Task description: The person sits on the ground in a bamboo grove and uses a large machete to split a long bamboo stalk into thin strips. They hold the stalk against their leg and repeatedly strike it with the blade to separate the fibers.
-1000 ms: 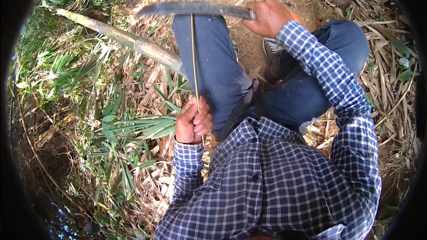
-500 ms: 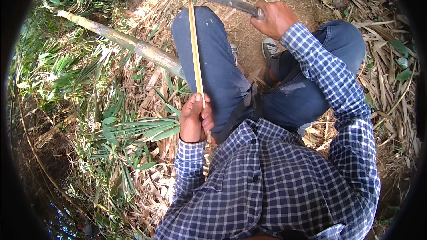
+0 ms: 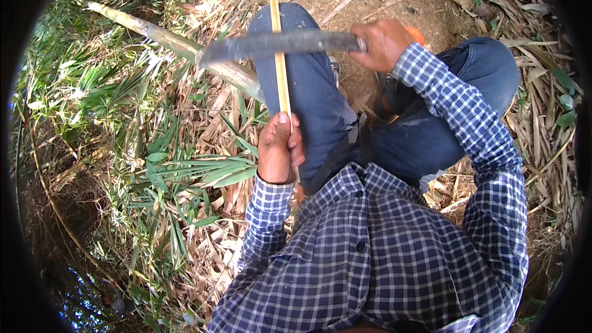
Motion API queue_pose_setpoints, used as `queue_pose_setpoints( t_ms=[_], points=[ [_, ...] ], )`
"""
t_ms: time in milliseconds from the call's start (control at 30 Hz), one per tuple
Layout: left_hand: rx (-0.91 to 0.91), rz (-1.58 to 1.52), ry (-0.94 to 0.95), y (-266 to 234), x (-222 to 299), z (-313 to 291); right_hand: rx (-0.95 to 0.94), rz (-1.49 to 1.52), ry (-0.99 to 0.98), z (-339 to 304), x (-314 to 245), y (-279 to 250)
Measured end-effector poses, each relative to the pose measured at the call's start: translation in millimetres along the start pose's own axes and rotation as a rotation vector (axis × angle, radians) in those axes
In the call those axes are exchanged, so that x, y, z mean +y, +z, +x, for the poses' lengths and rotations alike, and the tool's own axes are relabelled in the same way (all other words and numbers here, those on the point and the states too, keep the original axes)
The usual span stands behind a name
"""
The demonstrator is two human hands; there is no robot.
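Note:
A narrow, pale yellow bamboo strip (image 3: 282,80) runs lengthwise over my left thigh, its far end past the knee. My left hand (image 3: 279,151) grips its near end, thumb on top. In my right hand (image 3: 383,44) is a machete (image 3: 246,47) with a long dark blade, slightly blurred by motion. An orange bit of its handle (image 3: 415,35) shows behind the fist. The blade lies crosswise over the strip above the thigh; whether they touch I cannot tell.
A thick bamboo pole (image 3: 166,38) slants from the upper left to beside my left leg. Green leaves (image 3: 213,169) and dry bamboo husks (image 3: 549,142) cover the ground around. Bare brown soil (image 3: 431,12) lies ahead of my knees.
The machete has come nearer to me, from beyond the strip's far end to across its middle. My left hand and the strip have shifted slightly away from me and rightward.

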State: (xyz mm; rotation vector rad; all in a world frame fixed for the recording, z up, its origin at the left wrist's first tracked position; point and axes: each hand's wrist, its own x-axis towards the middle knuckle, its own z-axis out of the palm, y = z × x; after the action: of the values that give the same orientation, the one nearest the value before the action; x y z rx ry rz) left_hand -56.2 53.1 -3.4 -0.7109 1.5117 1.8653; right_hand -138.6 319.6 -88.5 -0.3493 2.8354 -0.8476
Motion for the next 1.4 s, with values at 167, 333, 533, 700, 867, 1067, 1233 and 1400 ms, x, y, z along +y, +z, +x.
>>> queue_pose_setpoints(
  t_ms=[167,333,533,700,867,1067,1233,1400],
  points=[
    [0.011,0.050,-0.015,-8,-6,-9,0.141,0.003,-0.306,-2,5,20],
    [0.021,0.055,-0.003,-11,-5,-15,0.102,-0.044,0.032,9,10,5],
    [0.004,0.068,0.007,-18,-11,-13,0.059,-0.070,-0.216,3,14,21],
    [-0.023,0.060,-0.013,-19,-8,-10,0.141,-0.022,0.189,19,33,0],
    [-0.069,0.039,0.020,-8,-10,5,0.041,0.043,0.008,-8,3,4],
    [-0.053,0.054,0.015,-1,-14,7,0.083,-0.015,-0.286,-15,1,20],
    [-0.038,0.022,-0.006,-3,-8,-1,0.126,0.051,0.093,4,13,10],
    [-0.005,0.074,0.020,-7,-14,-4,0.084,0.000,-0.274,-8,3,21]
  ],
)
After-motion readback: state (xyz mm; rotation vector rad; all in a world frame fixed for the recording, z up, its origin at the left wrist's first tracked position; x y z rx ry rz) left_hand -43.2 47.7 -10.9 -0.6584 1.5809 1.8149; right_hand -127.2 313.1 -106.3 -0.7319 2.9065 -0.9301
